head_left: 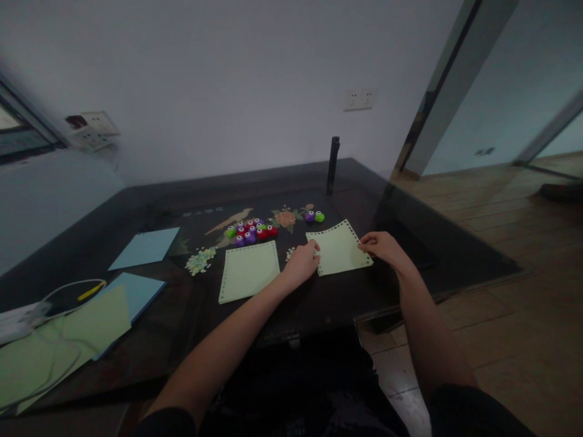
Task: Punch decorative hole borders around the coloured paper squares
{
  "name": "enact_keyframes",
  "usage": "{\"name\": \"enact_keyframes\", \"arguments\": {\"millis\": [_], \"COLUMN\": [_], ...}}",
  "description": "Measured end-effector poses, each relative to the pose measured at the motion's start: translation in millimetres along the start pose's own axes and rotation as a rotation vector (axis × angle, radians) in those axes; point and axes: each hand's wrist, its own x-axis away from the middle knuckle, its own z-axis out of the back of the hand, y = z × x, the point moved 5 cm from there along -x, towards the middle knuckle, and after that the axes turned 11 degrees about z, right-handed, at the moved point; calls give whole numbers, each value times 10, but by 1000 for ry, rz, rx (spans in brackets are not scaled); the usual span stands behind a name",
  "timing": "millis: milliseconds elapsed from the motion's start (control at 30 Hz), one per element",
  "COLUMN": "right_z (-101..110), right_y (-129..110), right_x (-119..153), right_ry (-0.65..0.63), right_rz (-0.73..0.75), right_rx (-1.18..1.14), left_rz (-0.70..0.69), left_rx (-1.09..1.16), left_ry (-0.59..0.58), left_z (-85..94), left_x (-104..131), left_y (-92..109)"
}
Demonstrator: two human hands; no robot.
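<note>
A pale green sheet of paper [339, 249] with holes punched along its edges lies before me, slightly tilted. My left hand [301, 263] is closed at its left edge, fingers curled around the paper. On the opposite side, my right hand [381, 245] pinches the right edge between thumb and fingers. A second pale green punched sheet [250, 270] rests flat on the table, left of my left hand. Behind it sits a cluster of small red, purple and green toys with eyes [250, 232]. A purple one [310, 216] and a green one [319, 217] stand behind the held sheet.
The dark glossy table [191, 340] has printed flowers and a bird. At left lie blue sheets [146, 247], larger green sheets [82, 328], a white cable and a white power strip [18, 321]. A black upright object [333, 165] stands near the back edge.
</note>
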Motion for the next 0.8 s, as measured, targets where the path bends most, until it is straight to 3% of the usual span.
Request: {"name": "enact_keyframes", "arguments": {"millis": [233,533,800], "right_z": [-9,-1,4], "right_y": [-44,-71,-60], "right_x": [19,12,-5], "right_ry": [-2,-5,-41], "right_rz": [-15,0,13], "right_rx": [43,110,153], "left_rz": [-27,-44,-33], "left_rx": [32,-119,-125], "left_ry": [-13,20,9], "left_z": [-12,-2,-9], "left_x": [-9,36,55], "left_y": [-9,50,75]}}
